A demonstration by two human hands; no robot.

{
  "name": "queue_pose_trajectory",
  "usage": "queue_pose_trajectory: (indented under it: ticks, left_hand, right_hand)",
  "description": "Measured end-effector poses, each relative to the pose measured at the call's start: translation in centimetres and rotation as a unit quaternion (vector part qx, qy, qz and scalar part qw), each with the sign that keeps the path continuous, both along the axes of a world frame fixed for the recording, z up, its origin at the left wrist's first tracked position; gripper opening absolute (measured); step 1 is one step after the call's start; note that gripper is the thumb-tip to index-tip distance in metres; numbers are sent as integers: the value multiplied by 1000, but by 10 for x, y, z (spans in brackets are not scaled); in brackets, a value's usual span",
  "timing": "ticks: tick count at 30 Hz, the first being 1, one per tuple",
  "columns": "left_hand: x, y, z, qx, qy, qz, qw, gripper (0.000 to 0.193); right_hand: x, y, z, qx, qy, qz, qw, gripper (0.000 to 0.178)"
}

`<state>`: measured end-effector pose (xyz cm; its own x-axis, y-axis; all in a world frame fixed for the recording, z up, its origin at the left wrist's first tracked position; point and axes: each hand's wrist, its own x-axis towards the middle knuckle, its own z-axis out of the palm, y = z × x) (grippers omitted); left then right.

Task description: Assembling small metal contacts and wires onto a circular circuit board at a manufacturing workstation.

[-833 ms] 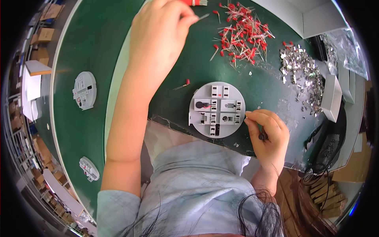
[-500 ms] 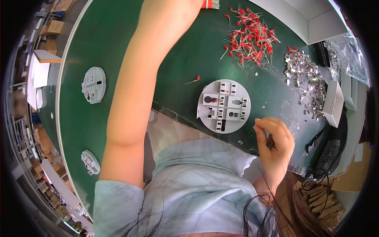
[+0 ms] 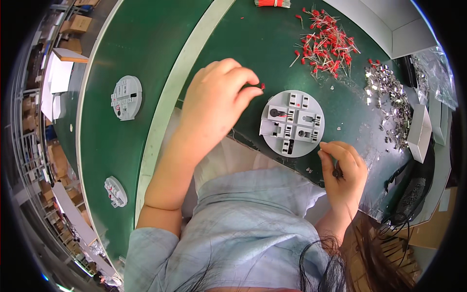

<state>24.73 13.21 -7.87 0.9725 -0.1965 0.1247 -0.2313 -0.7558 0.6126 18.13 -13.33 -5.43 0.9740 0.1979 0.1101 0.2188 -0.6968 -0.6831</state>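
My left hand point(image 3: 219, 100) hovers left of a round grey plastic base point(image 3: 315, 108), with its thumb and index finger apart. Right by those fingertips is a single red LED point(image 3: 263, 86), not gripped. The base bears raised blocks, slots, a black round part point(image 3: 274, 112) and a small red dot. Close to the base's lower right edge, my right hand point(image 3: 348, 168) is closed, thumb and index fingertip together. A small dark piece point(image 3: 336, 173) shows in its curled fingers; its kind is unclear. Anything tiny at the pinched fingertips is too small to name.
A heap of red LEDs point(image 3: 327, 46) lies at the far side, near a red-banded bundle of wires point(image 3: 272, 3). Small metal pieces point(image 3: 389, 97) spread at right beside an open white box point(image 3: 419, 131). Two more grey bases point(image 3: 127, 97) sit left, beyond a pale rail point(image 3: 168, 92).
My left hand has come back from the far side toward the single LED, its fingers now apart. My right hand stays closed beside the base. The whole view has shifted slightly.
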Motion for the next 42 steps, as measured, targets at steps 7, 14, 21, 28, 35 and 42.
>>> queue_pose_trajectory:
  ticks: [7,14,21,28,35,42]
  left_hand:
    - [16,-15,-3,57,46,1,997,17]
    - [19,-5,18,108,69,-7,992,11]
    - [0,7,43,-83,122,44,988,9]
    - [-15,-24,12,-306,73,-60,947,16]
    - [-15,-39,-8,-216,-10,-119,969,20]
    - [-18,-33,-2,-126,-44,-103,986,20]
  right_hand:
    - [-5,1,4,-35,5,-4,999,24]
    - [-1,3,1,13,4,-12,1000,20]
    - [12,11,-4,-31,-14,9,999,23]
    - [13,21,-6,-46,-37,15,998,24]
    - [8,24,-6,-52,-40,10,998,27]
    - [8,23,3,-55,-38,11,998,30]
